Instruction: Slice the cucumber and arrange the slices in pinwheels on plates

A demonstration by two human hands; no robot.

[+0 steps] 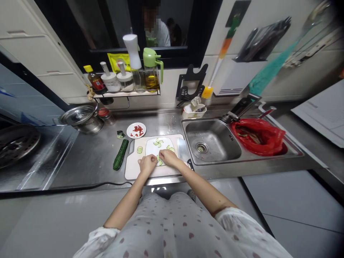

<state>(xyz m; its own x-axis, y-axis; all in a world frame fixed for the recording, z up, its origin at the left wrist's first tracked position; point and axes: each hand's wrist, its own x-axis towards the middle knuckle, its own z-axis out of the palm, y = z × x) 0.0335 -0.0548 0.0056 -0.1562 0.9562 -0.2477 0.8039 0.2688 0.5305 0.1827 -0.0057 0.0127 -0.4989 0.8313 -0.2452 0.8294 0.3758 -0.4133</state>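
Both hands work over a white square plate (152, 146) lying on a pale cutting board (130, 168). My left hand (148, 163) is closed in a pinch at the plate's near side, at a thin cucumber slice (159, 162). Facing it, my right hand (168, 157) also pinches at the slices there; its fingertips partly hide what they hold. Curved slices form a small fan at the plate's far side, and more lie at its right. A few stacked cucumber slices (139, 149) rest on the board's left. Left of the board lies a cucumber (120, 154).
A knife handle (190, 165) pokes out at the board's right edge. Behind the board stand a plate of chopped red pieces (136, 130) and cucumber scraps (120, 134). The sink (215, 143) and a red bag (258, 136) are at right, a steel pot (83, 120) at left.
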